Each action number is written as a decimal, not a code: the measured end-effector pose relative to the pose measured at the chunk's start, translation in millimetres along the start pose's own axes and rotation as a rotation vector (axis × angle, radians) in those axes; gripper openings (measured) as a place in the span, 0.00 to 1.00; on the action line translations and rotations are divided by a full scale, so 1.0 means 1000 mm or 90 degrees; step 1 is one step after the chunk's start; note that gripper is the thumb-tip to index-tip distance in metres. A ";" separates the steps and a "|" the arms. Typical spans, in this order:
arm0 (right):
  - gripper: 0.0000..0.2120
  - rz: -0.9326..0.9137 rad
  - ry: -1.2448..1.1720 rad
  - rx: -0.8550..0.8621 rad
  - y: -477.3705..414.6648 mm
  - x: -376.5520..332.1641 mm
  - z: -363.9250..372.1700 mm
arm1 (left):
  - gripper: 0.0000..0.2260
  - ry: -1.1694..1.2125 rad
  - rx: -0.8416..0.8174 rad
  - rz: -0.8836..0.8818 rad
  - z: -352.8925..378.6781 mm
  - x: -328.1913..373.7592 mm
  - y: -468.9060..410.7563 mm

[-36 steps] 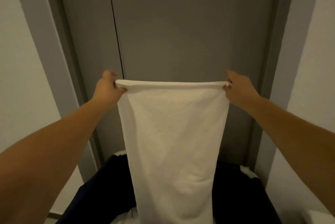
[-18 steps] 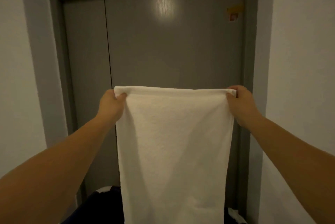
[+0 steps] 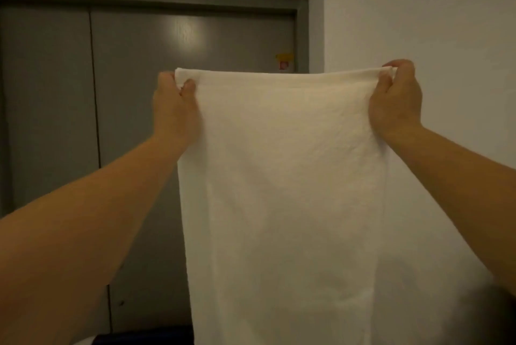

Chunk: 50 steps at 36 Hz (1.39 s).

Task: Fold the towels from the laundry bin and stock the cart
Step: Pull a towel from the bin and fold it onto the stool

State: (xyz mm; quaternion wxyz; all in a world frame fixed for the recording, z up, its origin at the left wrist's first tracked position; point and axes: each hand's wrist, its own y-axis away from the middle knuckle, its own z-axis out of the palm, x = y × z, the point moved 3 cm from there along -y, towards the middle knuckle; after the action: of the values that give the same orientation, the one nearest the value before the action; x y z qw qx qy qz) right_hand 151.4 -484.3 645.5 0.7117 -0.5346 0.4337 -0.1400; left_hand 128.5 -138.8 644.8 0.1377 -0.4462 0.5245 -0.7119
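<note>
A white towel (image 3: 282, 191) hangs straight down in front of me, stretched flat by its top edge. My left hand (image 3: 174, 107) pinches the top left corner, thumb in front of the cloth. My right hand (image 3: 395, 98) grips the top right corner with curled fingers. Both arms reach forward and up. The towel's lower end runs out of the frame at the bottom. Only a dark sliver of the laundry bin (image 3: 145, 337) shows at the bottom edge, left of the towel. The cart is out of view.
Grey elevator doors (image 3: 134, 110) in a grey frame fill the left and centre behind the towel. A small yellow and red sticker (image 3: 284, 61) sits on the door near its right edge. A pale wall (image 3: 446, 23) stands to the right.
Both hands have risen with the towel and shifted right. My view has tilted up and turned, so the bin has almost dropped out of sight and the wall now lies behind the towel's right side.
</note>
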 end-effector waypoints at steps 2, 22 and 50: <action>0.14 -0.014 0.048 0.025 -0.008 -0.008 -0.024 | 0.14 0.025 -0.012 0.010 0.007 0.013 -0.003; 0.14 0.040 0.384 0.105 0.009 -0.019 -0.300 | 0.12 0.297 -0.254 0.006 0.092 0.163 0.118; 0.15 0.192 0.459 -0.155 0.018 0.197 -0.578 | 0.11 0.146 -0.488 -0.143 0.191 0.327 0.388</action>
State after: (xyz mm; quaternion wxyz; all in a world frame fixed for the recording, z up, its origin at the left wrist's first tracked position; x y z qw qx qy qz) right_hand -181.8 -977.5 507.4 0.4583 -0.4622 0.7422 -0.1599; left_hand -11.9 -635.1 477.2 -0.1763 -0.4374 0.7115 -0.5209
